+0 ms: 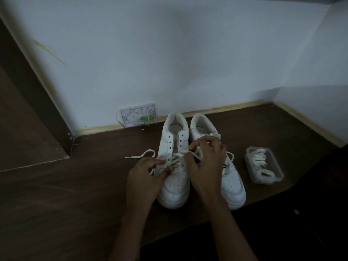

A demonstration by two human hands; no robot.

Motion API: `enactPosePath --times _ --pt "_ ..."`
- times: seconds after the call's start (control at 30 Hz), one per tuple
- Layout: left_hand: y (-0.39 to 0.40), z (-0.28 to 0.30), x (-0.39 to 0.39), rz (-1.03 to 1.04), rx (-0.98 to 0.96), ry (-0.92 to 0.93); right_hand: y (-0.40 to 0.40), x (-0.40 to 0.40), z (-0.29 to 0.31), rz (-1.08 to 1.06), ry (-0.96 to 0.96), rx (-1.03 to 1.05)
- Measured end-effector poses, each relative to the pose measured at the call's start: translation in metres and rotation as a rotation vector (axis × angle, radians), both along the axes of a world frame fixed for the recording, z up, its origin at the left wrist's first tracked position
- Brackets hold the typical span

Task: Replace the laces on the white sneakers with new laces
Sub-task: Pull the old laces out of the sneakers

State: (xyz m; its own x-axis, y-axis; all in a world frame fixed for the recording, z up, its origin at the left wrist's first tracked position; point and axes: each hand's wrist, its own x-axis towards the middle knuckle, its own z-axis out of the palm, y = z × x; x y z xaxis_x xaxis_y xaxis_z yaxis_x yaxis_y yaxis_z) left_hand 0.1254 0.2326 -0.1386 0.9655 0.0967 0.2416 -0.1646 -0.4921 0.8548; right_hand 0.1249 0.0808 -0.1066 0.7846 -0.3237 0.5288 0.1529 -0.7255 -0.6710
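Observation:
Two white sneakers stand side by side on the dark wooden floor, toes toward me. The left sneaker [174, 187] has bare upper eyelets, and a white lace [148, 153] crosses its lower eyelets, one end trailing left on the floor. My left hand [145, 178] pinches that lace at the shoe's left side. My right hand [206, 162] grips another stretch of the same lace over the shoe's middle and hides much of the right sneaker [232, 187], which keeps a knotted lace near its collar. A clear plastic box [263, 164] to the right holds coiled white laces.
A white wall with a pale skirting board runs close behind the shoes. A small open wall box [138, 115] with wiring sits at floor level left of the sneakers. A brown wooden panel [28, 117] stands at the left.

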Motion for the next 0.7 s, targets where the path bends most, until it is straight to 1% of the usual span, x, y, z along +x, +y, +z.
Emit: enactPosePath --times 0.1,0.2,0.27,0.33,0.4,0.53,0.63,0.7 --pt "0.0 0.002 0.0 0.007 -0.006 0.013 0.003 0.0 0.002 0.022 -0.004 -0.073" --pt "-0.001 0.002 -0.001 0.003 -0.016 0.001 0.006 0.002 -0.002 0.041 0.095 -0.237" --pt "-0.001 0.001 -0.001 0.002 -0.006 -0.015 0.01 0.002 -0.006 0.044 0.183 -0.291" --pt "-0.001 0.001 0.0 0.004 0.005 -0.008 0.01 0.003 -0.009 0.018 0.196 -0.293" --pt "-0.002 0.002 0.0 0.008 -0.005 0.005 0.01 0.004 -0.01 -0.017 0.168 -0.298" --pt "-0.004 0.003 -0.002 0.025 -0.025 0.019 0.014 0.003 -0.011 -0.013 0.077 -0.318" --pt "-0.006 0.003 -0.003 0.051 -0.038 0.011 0.008 0.001 -0.007 -0.115 -0.012 -0.192" --pt "-0.006 0.004 -0.003 0.061 -0.035 0.021 0.0 0.002 -0.006 -0.178 -0.037 -0.131"
